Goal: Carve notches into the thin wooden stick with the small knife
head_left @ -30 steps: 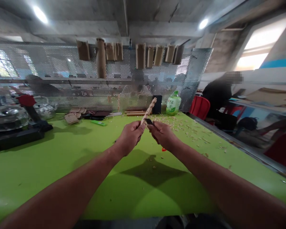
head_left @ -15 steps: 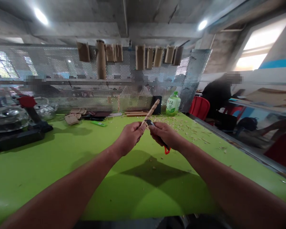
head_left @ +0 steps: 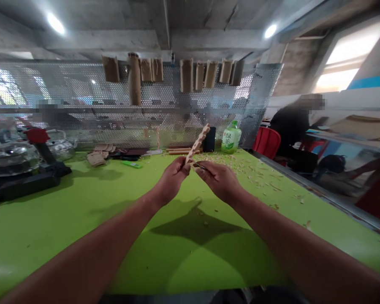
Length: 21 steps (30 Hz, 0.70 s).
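Left hand [head_left: 174, 179] fingers closed around lower end of notched wooden stick [head_left: 196, 143]; right hand [head_left: 218, 181] fingers gripping craft knife [head_left: 200, 166], blade against stick

Left hand [head_left: 172, 179] gripping notched wooden stick [head_left: 198, 143], right hand [head_left: 220, 181] holding utility knife [head_left: 200, 166] at stick's lower end, wood shavings [head_left: 240, 169] scattered on green workbench [head_left: 66, 236]

Count from here: one left hand [head_left: 172, 179], one right hand [head_left: 220, 181], one carved wooden stick [head_left: 196, 143], one utility knife [head_left: 200, 166], one plastic tea bottle [head_left: 231, 137], one red chair [head_left: 266, 142], nine brown hanging pieces [head_left: 186, 75], two ceiling lights [head_left: 55, 23]
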Each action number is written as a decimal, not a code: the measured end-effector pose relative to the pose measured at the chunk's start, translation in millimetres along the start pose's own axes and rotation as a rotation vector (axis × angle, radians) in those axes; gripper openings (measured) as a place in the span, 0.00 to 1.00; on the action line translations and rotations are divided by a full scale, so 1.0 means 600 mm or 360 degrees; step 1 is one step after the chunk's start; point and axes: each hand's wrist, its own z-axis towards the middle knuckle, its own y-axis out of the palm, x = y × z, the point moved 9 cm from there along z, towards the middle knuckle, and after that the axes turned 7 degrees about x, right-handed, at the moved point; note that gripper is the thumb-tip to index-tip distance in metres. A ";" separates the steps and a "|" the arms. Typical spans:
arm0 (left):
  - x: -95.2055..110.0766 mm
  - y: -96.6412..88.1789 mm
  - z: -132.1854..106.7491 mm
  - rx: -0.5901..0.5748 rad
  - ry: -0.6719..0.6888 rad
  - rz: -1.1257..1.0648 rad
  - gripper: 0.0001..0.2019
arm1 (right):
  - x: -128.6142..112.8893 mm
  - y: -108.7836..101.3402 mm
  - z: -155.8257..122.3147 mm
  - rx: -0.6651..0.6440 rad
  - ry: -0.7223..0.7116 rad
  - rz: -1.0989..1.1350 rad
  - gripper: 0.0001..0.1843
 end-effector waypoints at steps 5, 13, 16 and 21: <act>0.023 -0.007 -0.001 0.0040 0.0095 0.0185 0.15 | -0.010 -0.012 -0.001 0.0012 0.0012 -0.0218 0.26; 0.027 -0.006 -0.002 0.0025 0.0175 0.0237 0.15 | -0.015 -0.005 -0.002 -0.0046 -0.0034 -0.0282 0.24; 0.033 -0.005 -0.003 0.0015 0.0212 0.0245 0.14 | -0.014 -0.004 -0.001 -0.0061 -0.0029 -0.0288 0.25; 0.036 -0.005 -0.003 0.0007 0.0241 0.0282 0.12 | -0.010 0.000 0.000 -0.0098 -0.0003 -0.0305 0.25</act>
